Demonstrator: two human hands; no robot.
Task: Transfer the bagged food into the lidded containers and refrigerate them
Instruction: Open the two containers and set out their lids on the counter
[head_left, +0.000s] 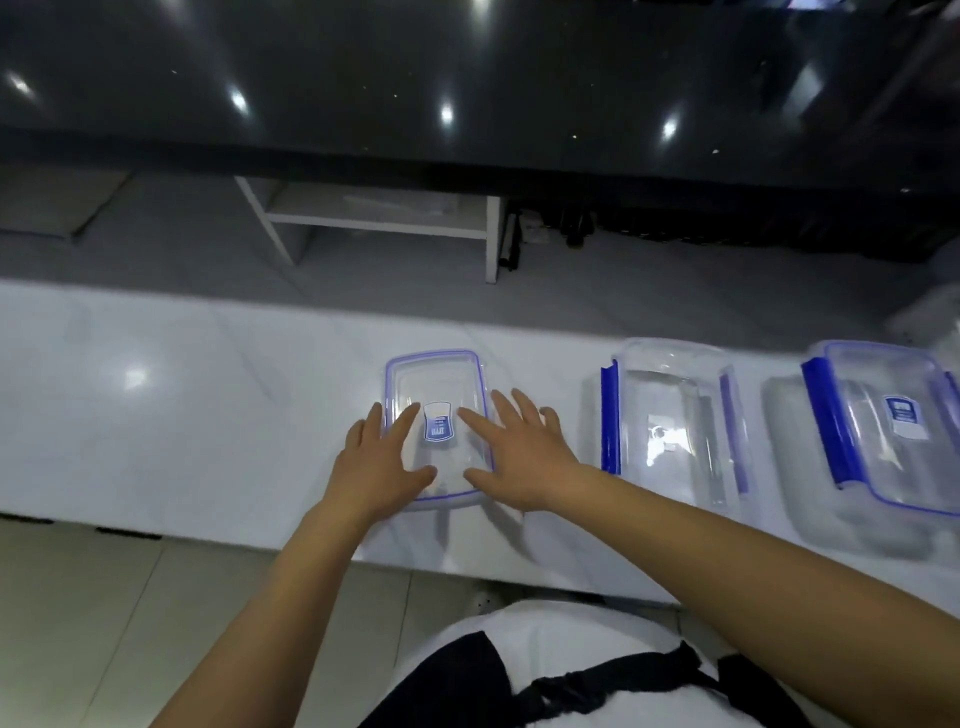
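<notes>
A clear plastic container with a blue-edged lid (439, 384) and a blue label lies on the white counter (182, 415) in front of me. My left hand (379, 462) rests flat on the lid's left side with straight fingers. On its right side my right hand (514, 457) presses down, fingers spread. To the right stands an open clear container (670, 415) with blue side clips. A third container with a labelled lid (893, 415) sits at the far right. No bagged food is in view.
Beyond the counter's far edge there is grey floor with a white shelf unit (379, 223) under a long black glossy table (467, 78). Pale floor tiles lie below the counter's near edge. A crumpled clear bag or wrap (930, 317) shows at the far right.
</notes>
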